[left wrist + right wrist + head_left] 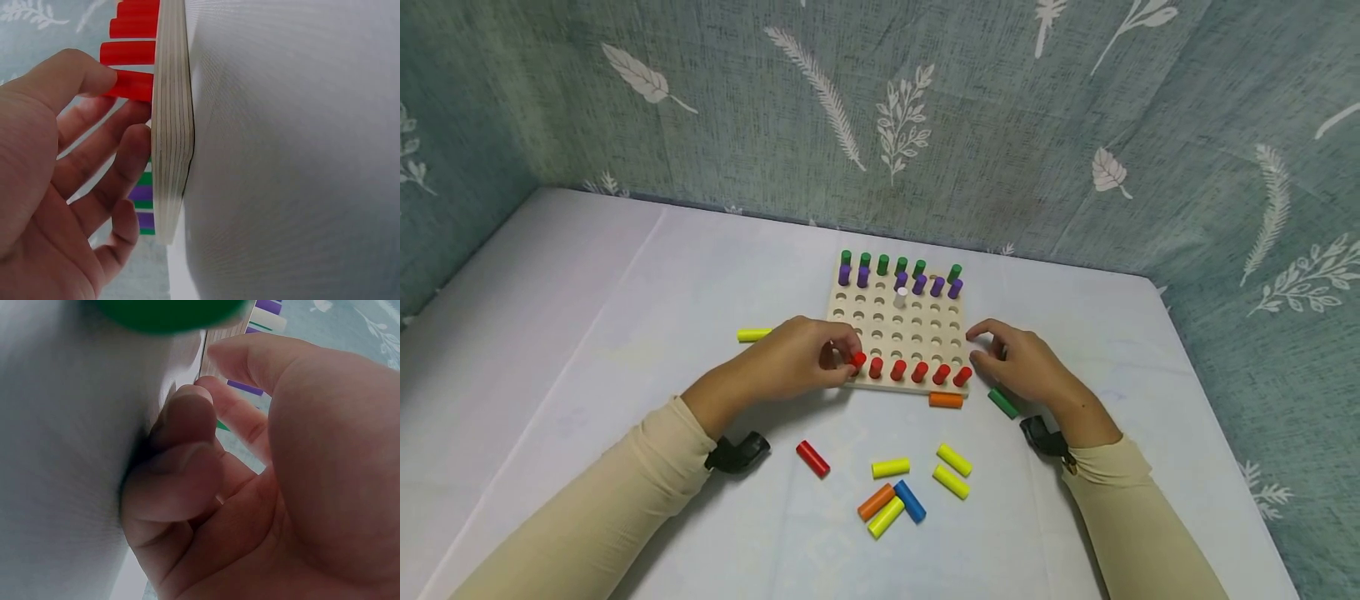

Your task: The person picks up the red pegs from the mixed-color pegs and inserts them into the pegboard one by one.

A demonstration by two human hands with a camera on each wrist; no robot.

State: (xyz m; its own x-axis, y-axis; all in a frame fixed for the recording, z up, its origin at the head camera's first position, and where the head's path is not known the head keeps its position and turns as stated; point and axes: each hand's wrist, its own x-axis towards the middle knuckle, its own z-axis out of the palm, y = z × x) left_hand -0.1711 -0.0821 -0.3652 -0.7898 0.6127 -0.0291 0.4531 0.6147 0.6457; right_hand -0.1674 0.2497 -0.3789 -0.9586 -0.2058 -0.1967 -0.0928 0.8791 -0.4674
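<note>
A wooden pegboard (907, 337) lies on the table, with rows of round holes. At its near left corner my left hand (808, 354) pinches a red peg (134, 85) between thumb and fingers; the peg stands in the front row, its lower end at the board's surface. Beside it, several red pegs (898, 370) line the near edge. Green pegs (883, 264) and purple pegs (919, 284) fill much of the two far rows, and one white peg (900, 297) stands in front of them. My right hand (1026, 362) rests by the board's right edge, fingers loosely bent and holding nothing.
A green peg (1003, 403) lies below my right hand, and an orange peg (946, 401) along the board's near edge. Loose yellow pegs (953, 459), a red one (813, 459) and a blue one (910, 502) lie nearer. Another yellow peg (753, 335) lies behind my left hand.
</note>
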